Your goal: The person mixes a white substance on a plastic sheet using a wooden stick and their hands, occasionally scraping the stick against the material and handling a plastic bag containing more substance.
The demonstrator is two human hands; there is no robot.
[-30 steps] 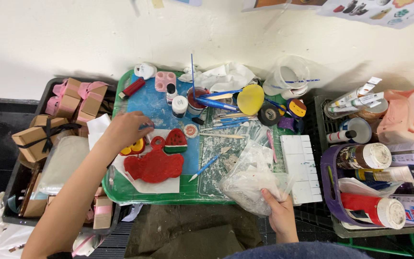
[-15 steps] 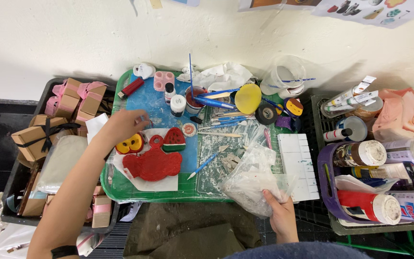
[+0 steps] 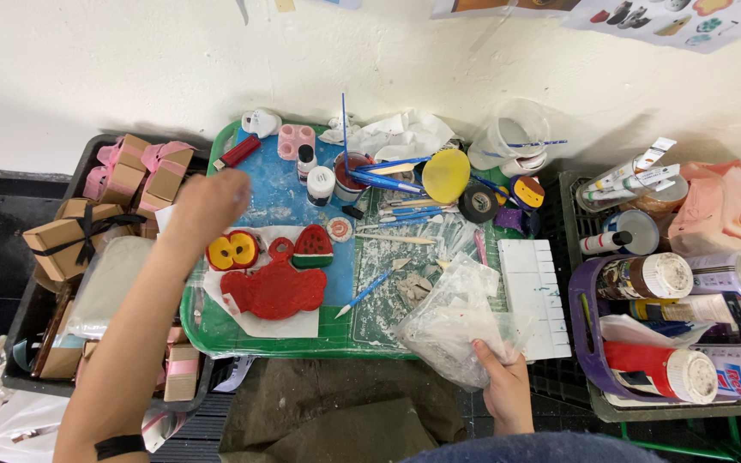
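My left hand (image 3: 212,201) hovers, blurred, over the left edge of the green tray (image 3: 302,347), just above a yellow and red round piece (image 3: 233,250); whether it holds anything is unclear. Beside that piece lie a watermelon-slice piece (image 3: 313,247) and a large red clay shape (image 3: 272,287) on white paper. My right hand (image 3: 503,390) grips a crumpled clear plastic bag (image 3: 452,321) at the tray's front right corner. A blue-handled brush (image 3: 369,291) lies between the red shape and the bag.
Brushes, a cup of red paint (image 3: 351,171), small bottles and a yellow disc (image 3: 446,174) crowd the tray's back. A white palette (image 3: 535,287) lies right of the bag. Cardboard gift boxes (image 3: 70,236) fill a crate on the left; paint jars (image 3: 645,274) and tubes on the right.
My left hand has drawn back to the left, from above the painted pieces to the tray's left edge. The right hand keeps hold of the plastic bag.
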